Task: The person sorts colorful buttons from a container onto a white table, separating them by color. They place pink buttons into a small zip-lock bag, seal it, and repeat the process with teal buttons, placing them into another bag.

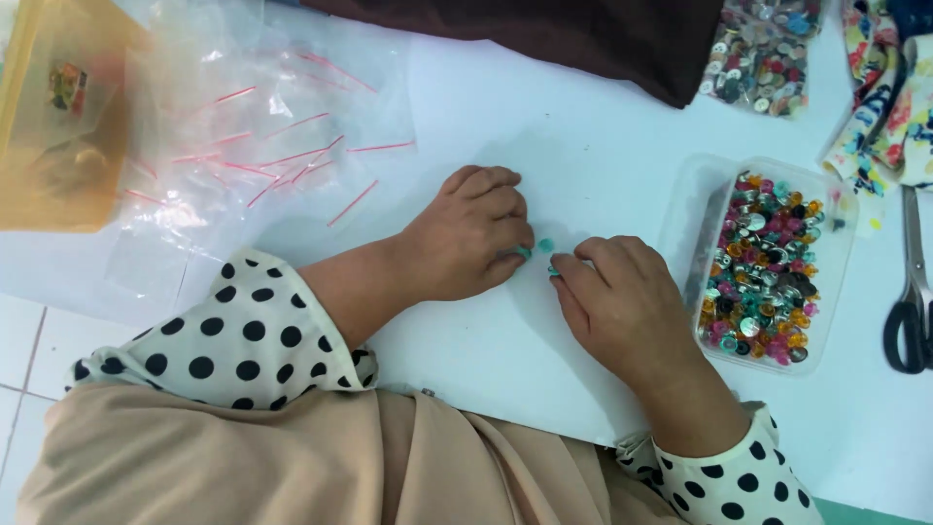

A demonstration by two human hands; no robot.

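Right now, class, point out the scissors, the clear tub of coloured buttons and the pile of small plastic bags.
scissors (912,292), head view, on the black handle.
clear tub (692,209), head view, on its left rim.
plastic bags (258,146), head view, middle of the pile.

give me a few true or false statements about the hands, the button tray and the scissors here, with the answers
1. The left hand and right hand meet at small teal pieces on the white table. True.
2. The clear tray of colourful buttons lies left of the left hand. False: it lies to the right of the right hand.
3. The scissors are held in the right hand. False: they lie untouched at the table's right edge.
4. A pile of clear bags with red strips lies beyond the left hand. True.
5. The tray is empty. False: it is full of buttons.
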